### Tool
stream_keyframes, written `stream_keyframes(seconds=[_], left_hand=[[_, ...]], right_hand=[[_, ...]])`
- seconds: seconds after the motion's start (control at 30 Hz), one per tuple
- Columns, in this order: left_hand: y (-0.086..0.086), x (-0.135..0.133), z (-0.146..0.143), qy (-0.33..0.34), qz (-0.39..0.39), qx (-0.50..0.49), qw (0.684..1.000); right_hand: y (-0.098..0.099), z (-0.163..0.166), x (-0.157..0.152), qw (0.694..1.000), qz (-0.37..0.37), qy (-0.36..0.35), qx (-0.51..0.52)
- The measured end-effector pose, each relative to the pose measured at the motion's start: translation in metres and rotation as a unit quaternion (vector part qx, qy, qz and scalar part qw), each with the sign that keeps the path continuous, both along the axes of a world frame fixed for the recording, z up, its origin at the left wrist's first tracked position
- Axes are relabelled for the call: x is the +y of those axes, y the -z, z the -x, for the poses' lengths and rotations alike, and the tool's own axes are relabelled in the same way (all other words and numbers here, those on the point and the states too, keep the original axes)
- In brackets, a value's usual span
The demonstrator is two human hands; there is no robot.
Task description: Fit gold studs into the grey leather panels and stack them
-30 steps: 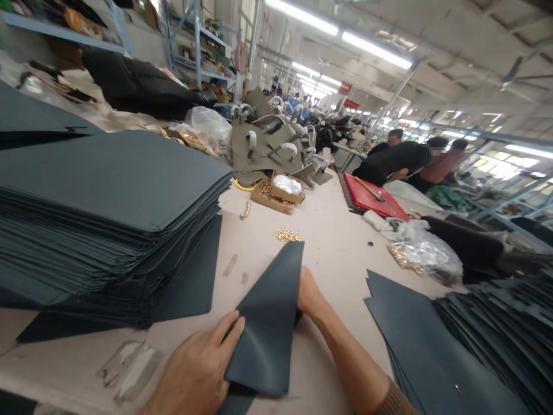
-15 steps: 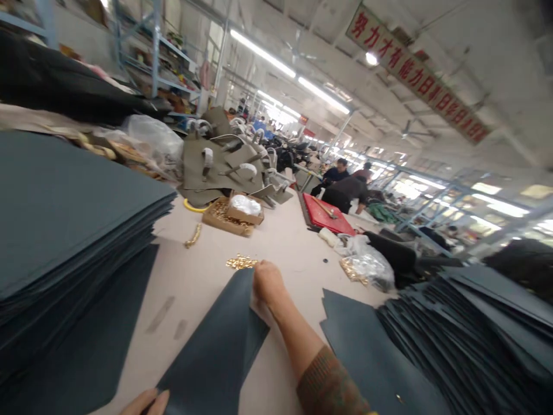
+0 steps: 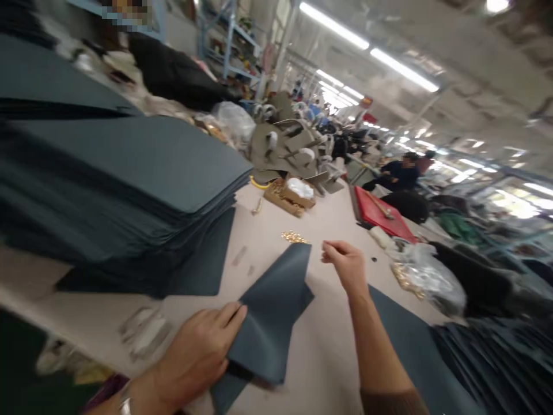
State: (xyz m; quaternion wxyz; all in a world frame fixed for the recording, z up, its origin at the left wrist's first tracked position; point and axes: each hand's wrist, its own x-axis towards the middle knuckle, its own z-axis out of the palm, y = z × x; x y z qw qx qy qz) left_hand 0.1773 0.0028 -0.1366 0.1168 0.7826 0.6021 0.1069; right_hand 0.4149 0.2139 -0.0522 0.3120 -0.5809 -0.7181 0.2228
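Our left hand (image 3: 196,357) lies at seven o'clock of the frame, fingers spread flat and pressing the near edge of a folded dark grey leather-like panel (image 3: 270,314) against the pale beige worktable (image 3: 328,351). The panel sits at the table's centre, its point aimed toward twelve o'clock. Our right hand (image 3: 348,266) hovers just beside that point, at about two o'clock from the panel, clear of it; thumb and forefinger are pinched together, and we cannot tell whether anything small sits between them. A scatter of small gold metal fittings (image 3: 294,237) lies at twelve o'clock of the panel's tip, near but apart. A tall stack of flat dark grey sheets (image 3: 116,184) fills the nine o'clock side. More dark grey cut pieces (image 3: 488,357) fan out at four o'clock. Farther off, at one o'clock, sit an open cardboard box of gold hardware (image 3: 290,196), a red rectangular mat (image 3: 384,216) and a crumpled clear plastic bag (image 3: 427,276).
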Motion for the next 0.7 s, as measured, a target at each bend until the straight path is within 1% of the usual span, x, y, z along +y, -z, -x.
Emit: stream_keyframes(seconds=[0.07, 0.13, 0.17, 0.23, 0.3, 0.37, 0.43, 0.63, 0.7], left_hand=[[-0.013, 0.002, 0.000, 0.007, 0.028, 0.001, 1.000], [-0.020, 0.003, 0.001, 0.011, 0.034, -0.002, 0.999], [-0.022, 0.003, 0.001, 0.013, 0.029, -0.003, 0.999], [-0.023, 0.001, 0.000, 0.015, 0.013, -0.003, 1.000], [-0.022, -0.001, 0.000, 0.018, 0.000, -0.003, 1.000], [-0.021, -0.003, 0.000, 0.019, -0.006, -0.004, 1.000], [-0.020, -0.003, 0.002, 0.020, -0.009, -0.004, 1.000], [-0.029, -0.002, 0.004, 0.018, 0.001, -0.007, 1.000], [-0.027, -0.004, 0.004, 0.015, 0.004, -0.017, 1.000]], right_hand=[[-0.001, 0.009, -0.022, 0.996, 0.031, -0.035, 0.075], [0.002, 0.027, -0.051, 0.982, 0.100, -0.087, 0.135], [0.005, 0.038, -0.066, 0.972, 0.140, -0.118, 0.146], [0.017, 0.060, -0.091, 0.957, 0.195, -0.179, 0.118], [0.031, 0.077, -0.104, 0.948, 0.210, -0.231, 0.056], [0.041, 0.088, -0.106, 0.941, 0.203, -0.270, -0.005], [0.046, 0.093, -0.102, 0.934, 0.199, -0.294, -0.044], [0.040, 0.099, -0.093, 0.916, 0.204, -0.337, -0.082], [0.037, 0.102, -0.094, 0.916, 0.205, -0.334, -0.091]])
